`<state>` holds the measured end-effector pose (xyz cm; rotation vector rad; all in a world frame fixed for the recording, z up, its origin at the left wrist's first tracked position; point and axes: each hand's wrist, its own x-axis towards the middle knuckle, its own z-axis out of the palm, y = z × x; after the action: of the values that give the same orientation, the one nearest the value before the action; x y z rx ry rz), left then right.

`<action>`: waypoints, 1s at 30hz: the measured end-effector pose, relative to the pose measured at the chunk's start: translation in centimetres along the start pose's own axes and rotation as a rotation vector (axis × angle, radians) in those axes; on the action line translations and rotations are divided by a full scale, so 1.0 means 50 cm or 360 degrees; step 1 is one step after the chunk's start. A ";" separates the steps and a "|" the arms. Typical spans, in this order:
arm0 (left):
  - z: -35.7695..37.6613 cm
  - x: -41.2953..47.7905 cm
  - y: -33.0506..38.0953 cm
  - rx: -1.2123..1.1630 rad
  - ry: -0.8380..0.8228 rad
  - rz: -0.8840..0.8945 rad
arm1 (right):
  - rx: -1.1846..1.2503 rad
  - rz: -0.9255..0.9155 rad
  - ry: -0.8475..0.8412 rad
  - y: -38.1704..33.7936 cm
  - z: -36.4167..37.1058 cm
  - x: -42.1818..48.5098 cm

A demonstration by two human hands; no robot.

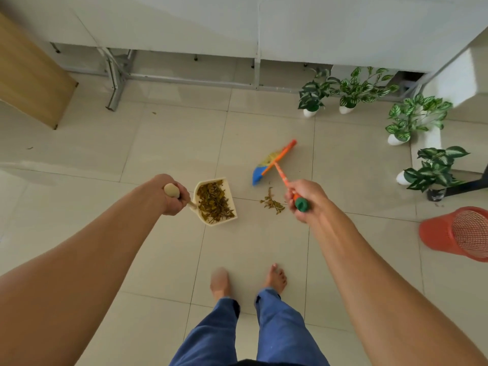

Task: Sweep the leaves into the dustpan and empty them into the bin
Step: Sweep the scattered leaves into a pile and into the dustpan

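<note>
Mid-frame, left hand [171, 196] grips dustpan [229, 207] mostly full of leaves [214, 200]; right hand [303, 199] grips broom [274, 161]. Small pile [272, 202] unswept between; bin [438, 233] right edge, emptying not yet done.

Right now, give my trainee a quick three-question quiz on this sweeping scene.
1. True or false: the dustpan already holds leaves.
2. Which hand holds the broom? A. left B. right
3. Fill in: the loose leaves lie on the dustpan's ___ side.
Key: 1 true; 2 B, the right hand; 3 right.
</note>
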<state>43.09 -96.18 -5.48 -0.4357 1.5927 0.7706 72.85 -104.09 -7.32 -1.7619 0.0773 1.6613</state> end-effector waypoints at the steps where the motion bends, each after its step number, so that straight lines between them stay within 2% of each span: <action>1: 0.010 -0.053 -0.023 0.0039 0.0031 0.0045 | 0.0061 0.0002 -0.0014 0.011 -0.019 -0.024; 2: 0.017 -0.040 -0.016 0.0182 0.0044 0.0051 | 0.0102 0.0001 -0.0034 0.020 -0.033 -0.040; 3: 0.011 -0.044 -0.018 0.0042 0.0087 0.0002 | 0.0122 -0.0002 -0.0055 0.027 -0.042 -0.051; 5: -0.006 -0.022 -0.021 0.0161 0.0105 0.0017 | 0.0134 -0.0013 -0.0075 0.043 -0.047 -0.057; 8: 0.011 -0.057 -0.024 0.0323 0.0028 0.0003 | 0.0153 -0.0023 -0.0090 0.069 -0.031 -0.047; 13: 0.024 -0.049 -0.043 0.0474 0.0020 0.0058 | 0.0043 0.0005 0.0128 0.121 -0.028 -0.029; 18: 0.023 -0.039 -0.053 0.0456 -0.0028 0.0023 | 0.0223 -0.0083 0.0185 0.169 -0.118 -0.093; 20: 0.025 -0.040 -0.055 0.0478 -0.0023 -0.0012 | -0.0054 -0.0134 0.0249 0.176 -0.146 -0.132; 26: 0.069 -0.038 -0.066 0.0581 -0.0036 -0.0020 | -0.1339 -0.0384 0.0680 0.169 -0.199 -0.126; 28: 0.099 -0.044 -0.065 0.0643 0.0028 -0.0037 | -0.1632 -0.0372 0.0795 0.157 -0.203 -0.097; 29: 0.130 -0.059 -0.041 0.0742 -0.0031 0.0021 | -0.1725 -0.0354 0.0835 0.150 -0.202 -0.079; 30: 0.132 -0.051 -0.053 0.0653 -0.0029 0.0032 | -0.1790 -0.0327 0.0850 0.142 -0.201 -0.063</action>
<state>50.08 -93.88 -3.78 -0.1143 1.6880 0.4433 77.37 -115.92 -8.35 -2.8566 -0.9255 1.0505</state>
